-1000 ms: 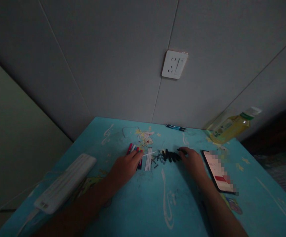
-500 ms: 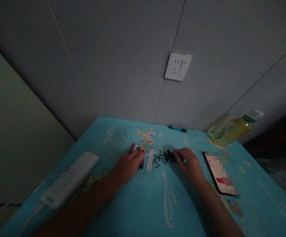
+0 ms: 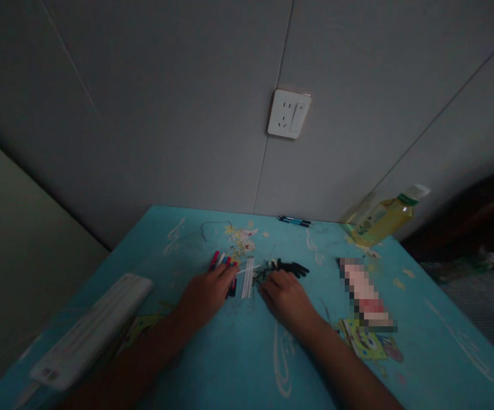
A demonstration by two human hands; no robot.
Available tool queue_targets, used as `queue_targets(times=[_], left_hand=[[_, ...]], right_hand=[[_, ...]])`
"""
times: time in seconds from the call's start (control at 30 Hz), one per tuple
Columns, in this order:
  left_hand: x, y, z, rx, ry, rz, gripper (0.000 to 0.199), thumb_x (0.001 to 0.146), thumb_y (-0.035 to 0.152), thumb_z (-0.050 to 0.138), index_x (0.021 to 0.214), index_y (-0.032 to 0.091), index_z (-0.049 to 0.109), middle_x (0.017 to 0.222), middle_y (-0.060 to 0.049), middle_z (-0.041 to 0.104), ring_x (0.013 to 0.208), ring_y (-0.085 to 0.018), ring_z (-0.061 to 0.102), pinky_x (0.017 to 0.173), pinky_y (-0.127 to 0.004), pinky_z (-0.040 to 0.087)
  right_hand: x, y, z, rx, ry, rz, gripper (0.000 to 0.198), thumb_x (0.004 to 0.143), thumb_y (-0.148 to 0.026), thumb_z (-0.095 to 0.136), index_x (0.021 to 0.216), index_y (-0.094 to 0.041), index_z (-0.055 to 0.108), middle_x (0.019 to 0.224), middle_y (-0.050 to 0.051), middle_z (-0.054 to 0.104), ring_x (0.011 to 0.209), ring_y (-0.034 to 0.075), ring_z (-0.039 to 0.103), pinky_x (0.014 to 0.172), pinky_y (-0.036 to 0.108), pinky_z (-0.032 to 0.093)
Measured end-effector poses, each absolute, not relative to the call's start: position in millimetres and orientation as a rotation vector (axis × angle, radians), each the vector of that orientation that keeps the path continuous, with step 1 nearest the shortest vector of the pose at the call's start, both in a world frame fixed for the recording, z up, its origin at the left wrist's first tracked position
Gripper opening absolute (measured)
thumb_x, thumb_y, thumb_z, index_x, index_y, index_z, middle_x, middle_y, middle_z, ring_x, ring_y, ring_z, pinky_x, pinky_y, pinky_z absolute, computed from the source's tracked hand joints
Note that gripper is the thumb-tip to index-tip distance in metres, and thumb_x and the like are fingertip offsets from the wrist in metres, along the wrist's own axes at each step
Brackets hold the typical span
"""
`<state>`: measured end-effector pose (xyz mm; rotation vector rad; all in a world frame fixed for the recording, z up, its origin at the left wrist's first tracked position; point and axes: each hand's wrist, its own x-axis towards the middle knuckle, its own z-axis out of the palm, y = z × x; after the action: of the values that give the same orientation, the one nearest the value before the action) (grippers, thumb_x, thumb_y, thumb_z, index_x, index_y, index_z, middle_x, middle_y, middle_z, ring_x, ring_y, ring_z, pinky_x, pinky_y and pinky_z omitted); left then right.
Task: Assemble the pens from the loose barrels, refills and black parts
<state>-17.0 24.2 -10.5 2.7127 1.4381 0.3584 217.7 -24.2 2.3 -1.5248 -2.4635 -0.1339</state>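
My left hand (image 3: pixel 206 289) is closed, pinching a thin white stick (image 3: pixel 249 269) that points right from its fingertips. Under and beside its fingers lie several coloured pen-like tubes (image 3: pixel 215 260), red, white, blue and dark. A row of slim white sticks (image 3: pixel 247 279) lies side by side between my two hands. My right hand (image 3: pixel 286 293) rests low over small dark pieces (image 3: pixel 261 275), fingers curled down; whatever they grip is hidden. Just beyond it, several black pen-cap-like pieces (image 3: pixel 293 268) lie fanned in a bunch.
A white power strip (image 3: pixel 93 330) lies at the left. Two pens (image 3: pixel 295 221) lie by the wall, below a socket (image 3: pixel 289 114). A bottle of yellow liquid (image 3: pixel 381 219) stands at the back right, and a blurred-out phone (image 3: pixel 364 293) lies at the right on the blue table (image 3: pixel 238 364).
My right hand has moved left and nearer, from the black pieces to the small dark bits. My left hand keeps the white stick. The whole view has shifted slightly.
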Motion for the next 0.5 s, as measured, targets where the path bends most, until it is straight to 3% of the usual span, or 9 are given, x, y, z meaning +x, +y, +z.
queue_targets(times=[0.17, 0.37, 0.5], left_hand=[[-17.4, 25.9, -15.3, 2.729, 1.411, 0.413, 0.034, 0.1, 0.022, 0.035, 0.128, 0.025, 0.056, 0.115, -0.008, 0.064, 0.093, -0.02, 0.067, 0.067, -0.025, 0.053], [-15.2, 23.0, -7.9, 2.747, 1.395, 0.364, 0.032, 0.098, 0.019, 0.039, 0.124, 0.023, 0.058, 0.106, -0.008, 0.066, 0.084, -0.019, 0.068, 0.066, -0.026, 0.053], [-14.5, 22.3, -7.7, 2.742, 1.372, 0.376, 0.031, 0.099, 0.02, 0.038, 0.124, 0.022, 0.057, 0.105, -0.007, 0.065, 0.085, -0.019, 0.067, 0.07, -0.027, 0.053]], right_hand=[[213.7, -21.7, 2.8, -1.537, -2.383, -0.214, 0.012, 0.097, -0.024, 0.056, 0.091, -0.02, 0.066, 0.088, 0.006, 0.064, 0.086, 0.022, 0.055, 0.077, 0.036, 0.04], [214.5, -14.8, 2.9, -1.562, -2.265, -0.178, 0.015, 0.097, -0.025, 0.055, 0.092, -0.019, 0.068, 0.087, 0.008, 0.066, 0.084, 0.022, 0.058, 0.077, 0.036, 0.045], [218.2, -18.4, 5.6, -1.499, -2.203, -0.109, 0.02, 0.099, -0.025, 0.051, 0.107, -0.019, 0.068, 0.091, 0.01, 0.066, 0.086, 0.022, 0.06, 0.08, 0.037, 0.048]])
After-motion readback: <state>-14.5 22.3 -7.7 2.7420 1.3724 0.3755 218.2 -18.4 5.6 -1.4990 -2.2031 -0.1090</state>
